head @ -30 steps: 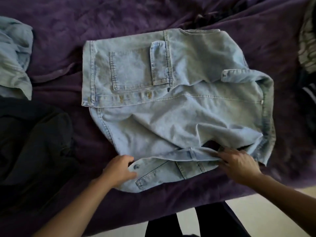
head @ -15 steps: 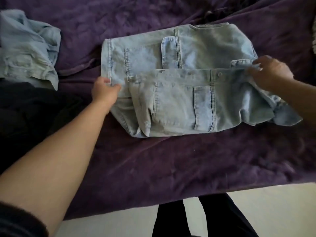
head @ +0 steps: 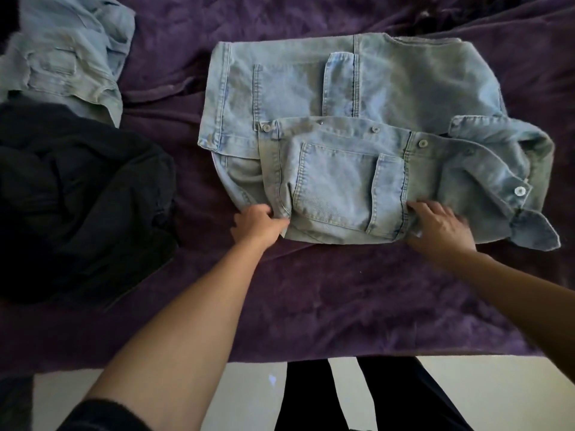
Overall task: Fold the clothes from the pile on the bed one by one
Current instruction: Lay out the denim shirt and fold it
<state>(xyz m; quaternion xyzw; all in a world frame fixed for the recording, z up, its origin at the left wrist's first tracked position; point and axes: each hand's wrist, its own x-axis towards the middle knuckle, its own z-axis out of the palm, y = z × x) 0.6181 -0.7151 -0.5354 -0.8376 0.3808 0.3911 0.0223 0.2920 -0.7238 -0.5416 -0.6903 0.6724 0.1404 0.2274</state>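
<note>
Item one, purple bed cover (head: pixel 311 290): rumpled, filling most of the view, its near edge running across the lower part of the picture. Item two, pale denim jacket (head: pixel 404 79): the piece in hand, lying flat on the cover right of centre, hem to the left and collar to the right, with the near front panel folded up over the body so that its button edge lies along the middle. Item three, dark garment heap (head: pixel 77 197): bunched on the cover at the left, well apart from the jacket. Item four, second denim garment (head: pixel 71 51): crumpled at the far left corner, its near edge touching the dark heap. Item five, pale floor (head: pixel 249 396): a strip below the bed edge. Item six, dark trouser legs (head: pixel 389 396): standing at the bed edge. Item seven, chest pocket (head: pixel 336 188): on the folded panel, between the two hands. Item eight, left hand (head: pixel 258 225): fingers curled, pinching the near left corner of the folded panel. Item nine, right hand (head: pixel 441 228): slightly blurred, palm down, fingers fairly straight, resting on the denim just right of the pocket at the near edge. Item ten, metal buttons (head: pixel 376 129): spaced along the panel edge.
</note>
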